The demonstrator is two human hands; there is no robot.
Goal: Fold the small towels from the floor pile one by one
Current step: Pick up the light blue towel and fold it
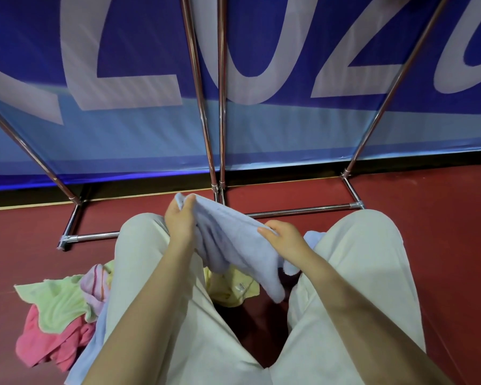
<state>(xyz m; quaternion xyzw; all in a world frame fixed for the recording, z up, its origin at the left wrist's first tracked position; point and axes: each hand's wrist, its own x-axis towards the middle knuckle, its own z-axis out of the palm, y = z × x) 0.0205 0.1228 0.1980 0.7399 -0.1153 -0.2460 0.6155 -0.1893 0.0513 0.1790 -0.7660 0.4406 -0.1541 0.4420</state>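
Up between the knees, a pale blue towel (pixel 233 245) is stretched in the air over the red floor (pixel 442 232). The left hand (pixel 179 220) pinches its far corner with curled fingers (pixel 188 202); the right hand (pixel 285 240) grips the near edge, thumb on top. Below it, a yellow towel (pixel 231 290) lies on the floor between the cream trouser legs (pixel 358 259). Beside the left leg sits the pile of green, pink and striped towels (pixel 59 312).

One head-worn camera looks forward and steeply down from close above the seated person's knees (pixel 139 240), taking in the red floor (pixel 428 218) up to the blue banner (pixel 150 134).
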